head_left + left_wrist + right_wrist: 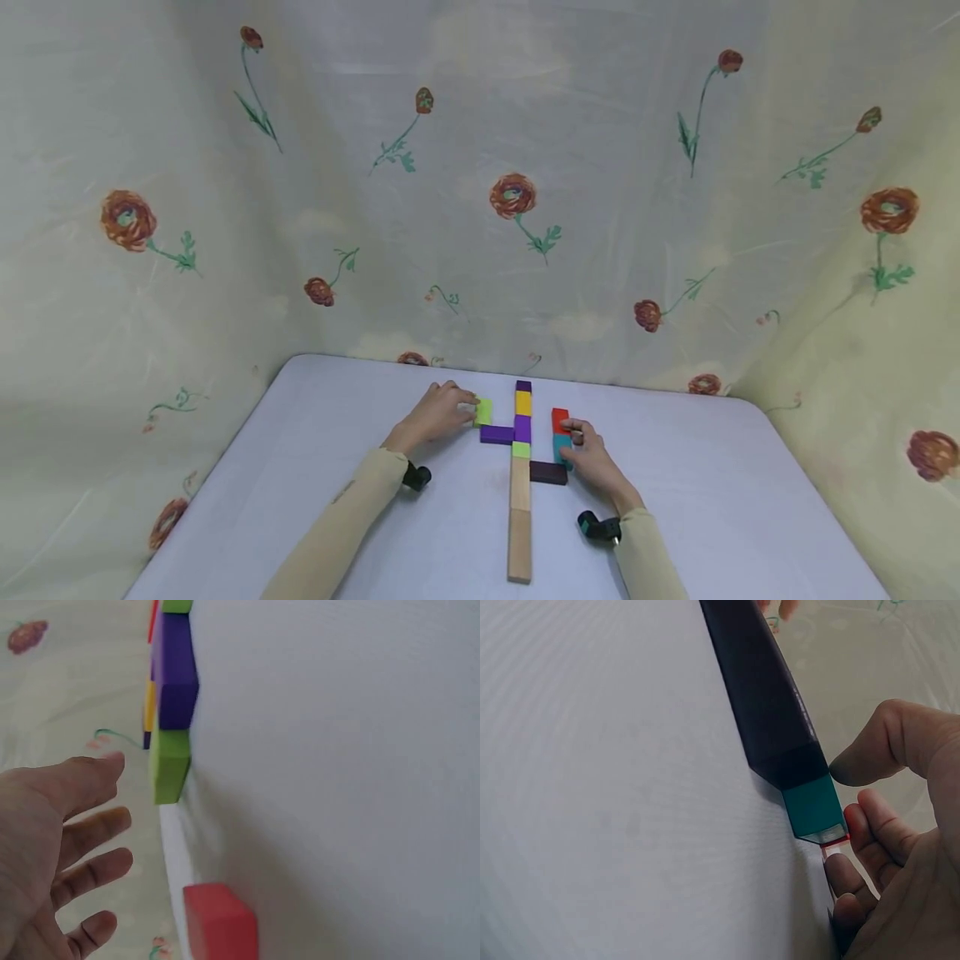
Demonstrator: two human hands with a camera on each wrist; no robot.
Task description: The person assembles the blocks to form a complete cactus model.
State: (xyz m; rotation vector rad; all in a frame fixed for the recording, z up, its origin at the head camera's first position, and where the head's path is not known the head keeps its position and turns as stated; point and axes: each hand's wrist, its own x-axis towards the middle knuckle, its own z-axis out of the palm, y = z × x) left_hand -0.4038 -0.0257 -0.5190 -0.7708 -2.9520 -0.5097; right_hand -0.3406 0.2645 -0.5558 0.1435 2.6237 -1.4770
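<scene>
My left hand [442,410] is beside a lime green block [483,411], fingers loosely bent. In the left wrist view that hand stands apart from the lime block [172,766], with nothing between thumb and fingers. A red block [223,922] also shows there, hidden by the hand in the head view. My right hand [591,458] is at a teal block [561,446] and a red block [559,417] set end to end. Its thumb tip lies at the teal block's edge; the bent fingers are spread by the red one.
A central row of blocks runs away from me: two plain wooden ones [519,546], then lime, purple, yellow [522,403] and dark purple. A purple block [497,434] branches left, a dark block [548,472] right. Flowered cloth [480,250] hangs behind the white table [690,500].
</scene>
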